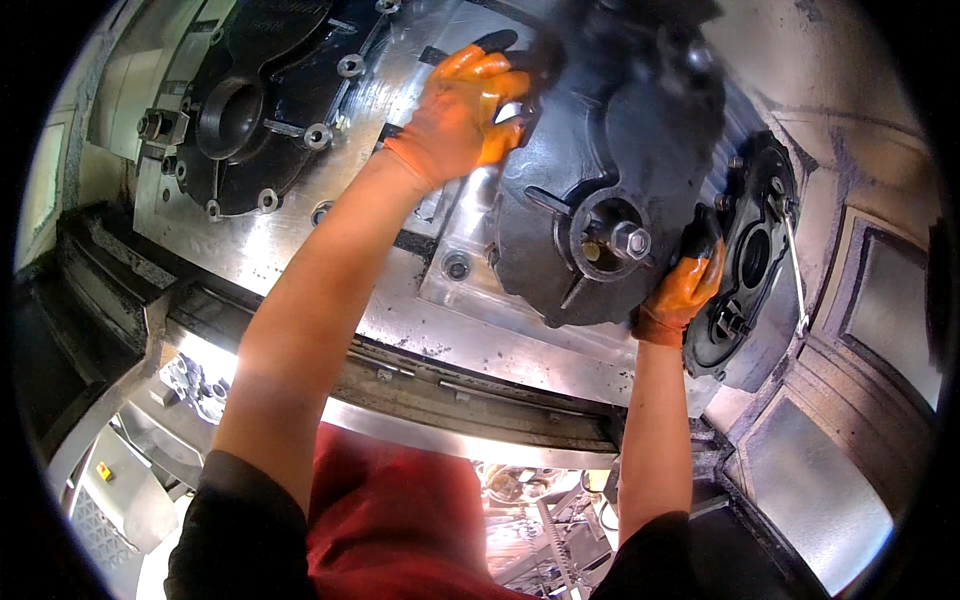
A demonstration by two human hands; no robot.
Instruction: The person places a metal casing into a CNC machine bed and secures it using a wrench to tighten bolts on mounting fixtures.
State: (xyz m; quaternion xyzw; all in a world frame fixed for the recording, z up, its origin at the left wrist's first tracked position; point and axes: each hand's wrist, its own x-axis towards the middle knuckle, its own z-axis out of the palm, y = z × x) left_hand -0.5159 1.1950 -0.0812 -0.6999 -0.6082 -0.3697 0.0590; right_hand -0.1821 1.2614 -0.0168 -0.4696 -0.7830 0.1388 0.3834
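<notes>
A large black cast-metal cover [555, 190] sits on a flat metal fixture plate [400, 310]. Its round opening has a hex nut [631, 241] on a stud inside. My left hand [470, 105], in an orange glove with dark-stained fingertips, curls at the cover's upper left edge. Against the lower right edge, my right hand [688, 280], gloved the same way, grips with its fingers pointing up. Parts of the fingertips are lost against the dark metal.
Another black casting [232, 120] is bolted at the left of the plate. To the right, a smaller black casting [752, 255] is mounted on a side face, near a thin rod [797, 265]. Metal enclosure walls [860, 300] surround the fixture, and a sill [470, 400] runs along the front.
</notes>
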